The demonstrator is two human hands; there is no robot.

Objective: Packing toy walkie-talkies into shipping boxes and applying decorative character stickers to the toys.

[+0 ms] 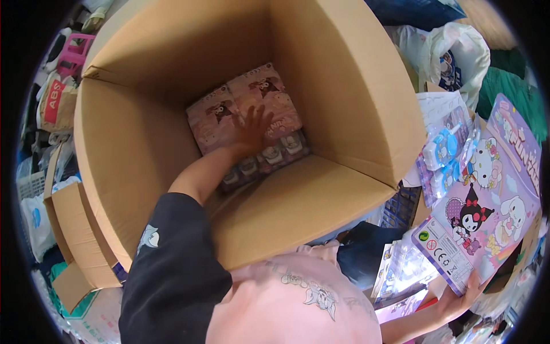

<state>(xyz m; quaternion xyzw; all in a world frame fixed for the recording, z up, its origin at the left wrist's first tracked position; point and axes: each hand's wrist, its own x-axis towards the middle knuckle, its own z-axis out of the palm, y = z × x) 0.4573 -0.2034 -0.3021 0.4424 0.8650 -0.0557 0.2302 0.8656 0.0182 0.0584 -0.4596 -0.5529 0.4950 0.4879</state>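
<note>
My left hand (250, 133) reaches deep into a large open cardboard box (309, 209). Its fingers are spread over pink cartoon-printed packages (260, 86) at the bottom of the box. Along the near edge of these packages, a row of small pale items shows through a clear front. At the lower right, my right hand (461, 301) grips the lower edge of a purple cartoon-printed card pack (478, 215), thumb on its face. More blister packs with blue-and-white toys (444, 152) stand beside that pack. Most of the right fingers are hidden behind it.
A smaller open carton (80, 229) stands left of the big box. Far left are a paper sack (57, 106) and a pink plastic basket (74, 54). A white plastic bag (458, 51) sits at the upper right, near a green bag (510, 94). A dark blue crate (401, 206) shows below the box's right corner.
</note>
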